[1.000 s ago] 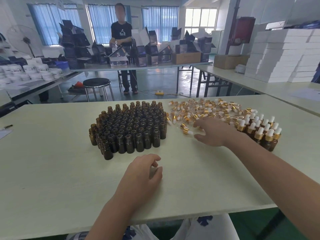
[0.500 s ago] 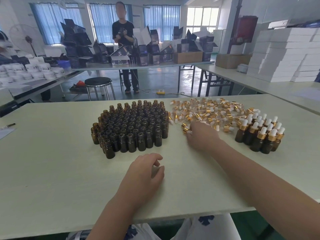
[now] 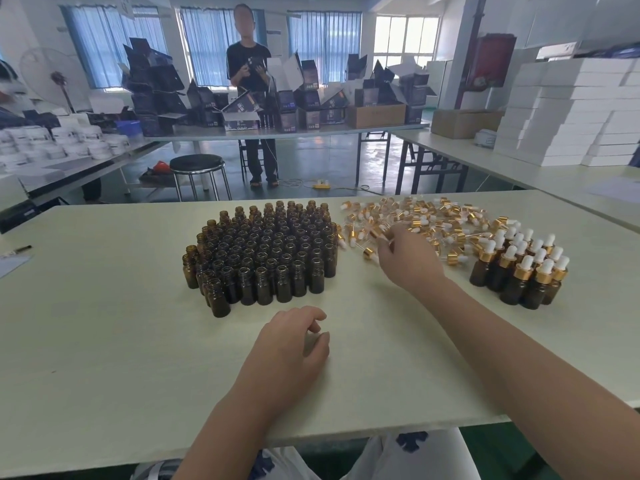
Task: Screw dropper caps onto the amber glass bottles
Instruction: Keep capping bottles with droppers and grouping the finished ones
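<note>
A dense cluster of open amber bottles [image 3: 263, 251] stands mid-table. To its right lies a loose pile of gold dropper caps [image 3: 429, 216] with white bulbs. Several capped bottles [image 3: 519, 271] stand grouped at the far right. My right hand [image 3: 407, 259] reaches into the pile's near left edge, and its fingertips pinch a dropper cap [image 3: 375, 233]. Nearer to me, my left hand [image 3: 291, 348] rests on the table in front of the open bottles, with its fingers loosely curled and holding nothing.
The pale table [image 3: 104, 323] carries a pen [image 3: 20, 249] and paper at its left edge. Beyond it are a black stool [image 3: 197, 164], a standing person [image 3: 252, 64] at a table of dark boxes, and stacked white boxes [image 3: 571, 109] on the right.
My right hand has slid left from beside the capped bottles and then forward into the cap pile. My left hand has stayed in place.
</note>
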